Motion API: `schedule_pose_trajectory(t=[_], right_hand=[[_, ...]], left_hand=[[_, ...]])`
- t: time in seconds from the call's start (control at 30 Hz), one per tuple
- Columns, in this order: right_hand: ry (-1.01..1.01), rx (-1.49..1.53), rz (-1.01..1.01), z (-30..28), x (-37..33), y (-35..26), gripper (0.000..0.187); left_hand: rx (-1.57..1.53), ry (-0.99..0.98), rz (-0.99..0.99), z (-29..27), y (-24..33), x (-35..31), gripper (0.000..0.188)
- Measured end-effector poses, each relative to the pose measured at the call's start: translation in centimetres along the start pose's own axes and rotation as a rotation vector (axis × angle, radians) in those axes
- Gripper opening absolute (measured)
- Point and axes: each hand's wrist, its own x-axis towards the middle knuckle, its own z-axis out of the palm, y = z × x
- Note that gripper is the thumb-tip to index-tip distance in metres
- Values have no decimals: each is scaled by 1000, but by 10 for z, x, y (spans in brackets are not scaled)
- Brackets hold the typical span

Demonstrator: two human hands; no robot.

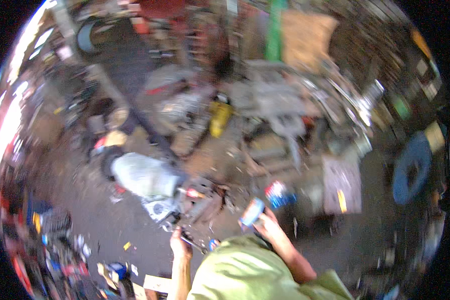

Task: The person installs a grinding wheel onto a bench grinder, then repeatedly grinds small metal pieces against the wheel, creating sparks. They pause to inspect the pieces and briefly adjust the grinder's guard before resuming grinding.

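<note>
My left hand (179, 244) is closed around one end of a slim dark metal tool (196, 244), which slants down to the right; blur hides its exact kind. In my right hand (271, 228) is a small light-blue and orange box (252, 212), gripped at its right side. A red, white and blue packet (280, 194) lies just beyond that hand. Ahead of my left hand, a person in a pale blue shirt (146, 176) bends low beside dark metal parts (204, 202).
Metal machinery (280, 100) fills the area ahead, near a green post (275, 32) and a brown sheet (307, 37). A yellow container (220, 117) stands left of it. At right are a flat grey panel (342, 182) and a blue disc (411, 170). Clutter lies lower left.
</note>
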Motion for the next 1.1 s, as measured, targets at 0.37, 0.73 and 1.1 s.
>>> schedule_pose_trajectory(t=[0.37,0.73,1.1], right_hand=[[-57,-197,170,-1,90,-42,31],[-161,-166,168,-6,124,-79,27],[-70,-677,-162,-34,67,-84,34]], left_hand=[[-144,265,233,9,18,-40,16],[408,285,767,88,211,-142,26],[623,61,1139,296,437,-44,30]])
